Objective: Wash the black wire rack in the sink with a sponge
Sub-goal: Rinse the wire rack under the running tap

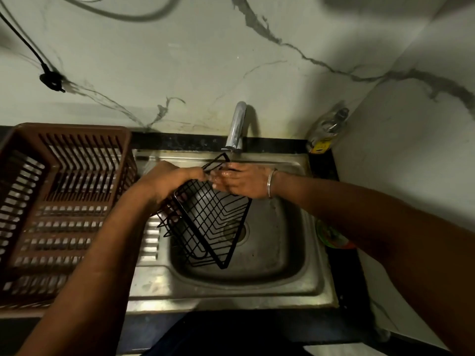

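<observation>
A black wire rack point(213, 224) stands tilted over the steel sink point(270, 276), one corner raised under the tap point(236, 127). Water runs from the tap onto the rack's top corner and my right hand point(239, 182). My left hand point(167, 181) grips the rack's upper left edge. My right hand lies on the rack's top wires with wet fingers, a bangle on its wrist. No sponge shows in either hand.
A brown plastic dish basket point(59, 201) stands on the drainboard at the left. A clear bottle point(327, 129) stands in the back right corner. A green and red object point(331, 236) lies on the dark counter right of the sink. A black cable hangs on the wall.
</observation>
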